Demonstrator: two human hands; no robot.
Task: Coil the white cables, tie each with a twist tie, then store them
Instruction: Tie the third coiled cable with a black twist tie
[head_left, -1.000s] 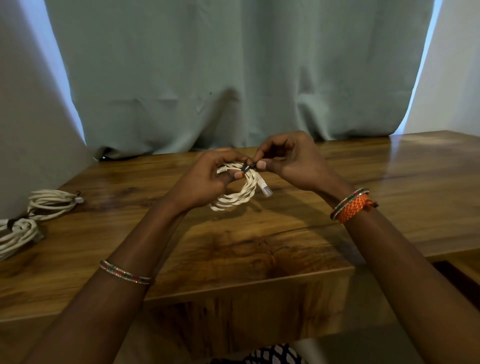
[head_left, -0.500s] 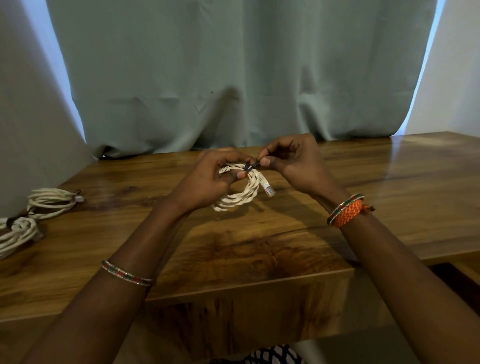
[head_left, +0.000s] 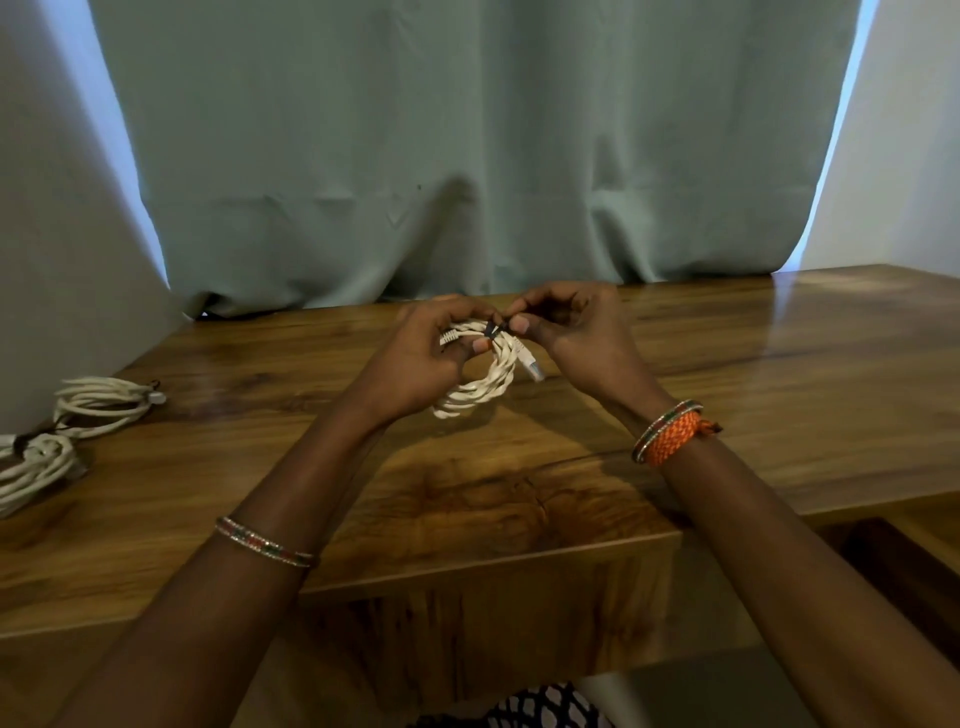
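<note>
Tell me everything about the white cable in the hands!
The white cable is wound into a small, twisted-looking ring, held above the wooden table. Its clear plug sticks out toward the right. A dark twist tie sits at the top of the ring. The left hand grips the coil, and the right hand pinches the tie.

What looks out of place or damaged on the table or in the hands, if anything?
Nothing stands out. The left hand grips the coiled white cable above the wooden table, while the right hand pinches the dark twist tie on it. Two tied coils lie at the far left. No damage shows.
</note>
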